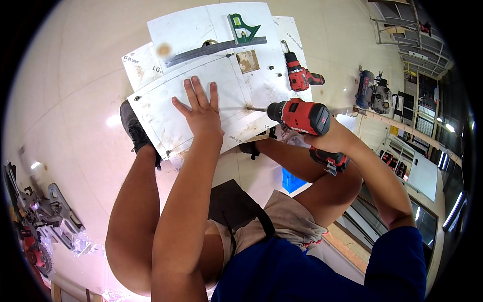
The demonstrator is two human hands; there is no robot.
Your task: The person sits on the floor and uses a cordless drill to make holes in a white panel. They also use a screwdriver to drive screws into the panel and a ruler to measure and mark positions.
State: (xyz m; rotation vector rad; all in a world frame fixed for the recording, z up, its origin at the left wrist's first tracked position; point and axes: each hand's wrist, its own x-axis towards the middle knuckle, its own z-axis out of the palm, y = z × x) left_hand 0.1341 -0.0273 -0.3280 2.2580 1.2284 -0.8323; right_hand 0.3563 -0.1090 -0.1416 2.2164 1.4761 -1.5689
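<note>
My left hand (202, 113) lies flat with fingers spread on a white rectangular panel (161, 113), pressing on its surface. My right hand (332, 138) grips the handle of a red and black cordless drill (302, 116). The drill is held level, and its long bit points left, with its tip at the panel's right edge near a brownish mark. Small dark fasteners sit near several corners of the panel. It rests on a larger white board (266, 30). Whether the bit is turning cannot be seen.
On the board lie a combination square with a green head (242, 29) and a steel rule (216, 50), beside a square cutout (248, 61). A second red drill (300, 75) lies at the right edge. A compressor (375, 93) stands on the floor right; a saw (37, 254), left.
</note>
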